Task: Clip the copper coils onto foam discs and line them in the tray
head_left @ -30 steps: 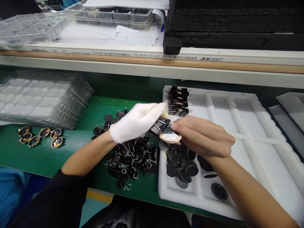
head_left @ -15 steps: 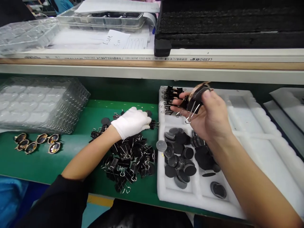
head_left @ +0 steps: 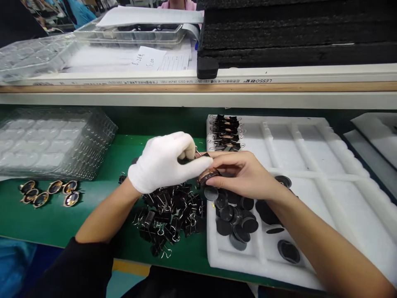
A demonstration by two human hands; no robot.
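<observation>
My left hand [head_left: 166, 163], in a white glove, is closed on a black binder clip [head_left: 201, 156] and meets my bare right hand [head_left: 245, 174] above the pile of loose binder clips [head_left: 169, 211]. My right hand pinches a small round rose-gold-rimmed piece [head_left: 207, 177] with its fingers. Both hands hover at the left edge of the white foam tray [head_left: 310, 140]. Black round discs [head_left: 235, 213] lie in the tray just below my right hand. A row of clipped pieces [head_left: 226, 132] stands at the tray's far left corner.
Several gold-rimmed round pieces [head_left: 46, 192] lie on the green mat at left. A stack of clear plastic trays [head_left: 52, 140] sits behind them. A shelf [head_left: 198, 89] above holds clear trays, papers and black foam [head_left: 294, 33]. More white foam trays [head_left: 375, 140] lie at right.
My right hand came down from the row of clipped pieces at the tray's far corner and now holds a round piece. My left hand rose from the clip pile with a clip to meet it.
</observation>
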